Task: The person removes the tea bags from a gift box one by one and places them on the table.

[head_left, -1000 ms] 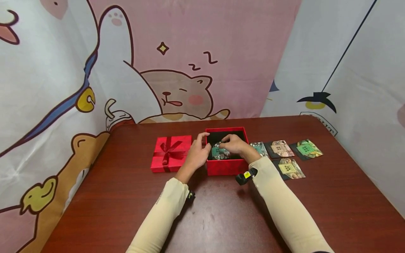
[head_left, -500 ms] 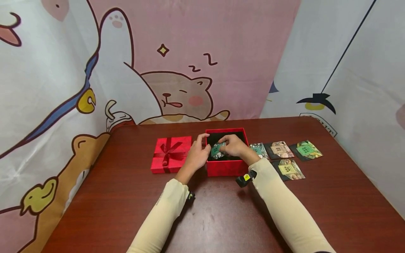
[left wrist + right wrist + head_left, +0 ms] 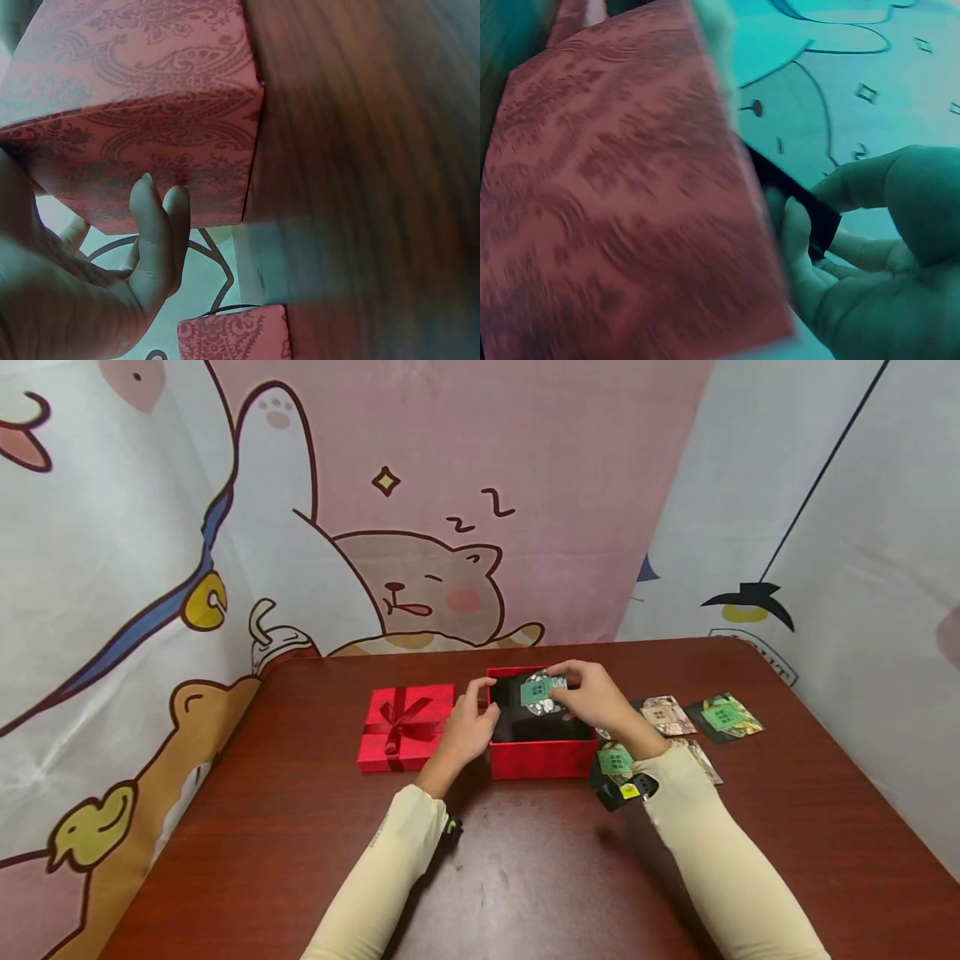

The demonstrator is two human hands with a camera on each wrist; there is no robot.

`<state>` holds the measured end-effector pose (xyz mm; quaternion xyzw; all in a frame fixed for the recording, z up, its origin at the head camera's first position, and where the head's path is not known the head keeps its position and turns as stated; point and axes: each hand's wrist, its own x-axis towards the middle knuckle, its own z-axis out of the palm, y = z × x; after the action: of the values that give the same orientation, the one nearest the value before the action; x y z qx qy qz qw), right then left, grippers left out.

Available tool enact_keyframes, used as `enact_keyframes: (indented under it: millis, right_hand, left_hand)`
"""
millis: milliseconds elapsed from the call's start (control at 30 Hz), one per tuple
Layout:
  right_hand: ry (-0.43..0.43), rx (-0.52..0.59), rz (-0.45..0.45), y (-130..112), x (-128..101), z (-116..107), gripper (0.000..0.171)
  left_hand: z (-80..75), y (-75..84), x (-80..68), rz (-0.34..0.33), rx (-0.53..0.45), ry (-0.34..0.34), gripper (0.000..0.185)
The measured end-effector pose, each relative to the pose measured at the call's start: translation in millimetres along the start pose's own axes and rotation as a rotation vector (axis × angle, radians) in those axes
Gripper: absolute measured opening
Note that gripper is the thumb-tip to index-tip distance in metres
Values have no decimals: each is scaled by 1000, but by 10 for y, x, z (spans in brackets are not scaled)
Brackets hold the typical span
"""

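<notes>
An open red box with a black lining stands mid-table. My left hand holds its left wall, thumb on the rim and fingers against the patterned outside. My right hand pinches a dark card with a green house just above the box's far right corner. In the right wrist view, the card's black edge sits between my fingers beside the blurred red box wall.
The red lid with a bow lies left of the box, and its corner shows below my left hand. More house cards lie right of the box, one near its front right corner. Cartoon curtains close in the table.
My right hand has lifted the green house card out of the box and carried it up toward the far right. A card beside the box now lies nearer the front. The left hand stayed.
</notes>
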<state>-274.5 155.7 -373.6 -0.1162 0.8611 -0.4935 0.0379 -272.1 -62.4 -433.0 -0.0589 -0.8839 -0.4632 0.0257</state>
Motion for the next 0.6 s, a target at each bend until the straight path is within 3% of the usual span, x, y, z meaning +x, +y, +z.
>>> enact_keyframes:
  millis: [300,600]
  right_hand:
    - [-14,65,13,197,-413,-508,41]
    - [63,101,68,465,-772,-856,44]
  left_hand:
    - [8,8,-7,15,8,5,41]
    - [-2,19,-22,21,-8,14,41]
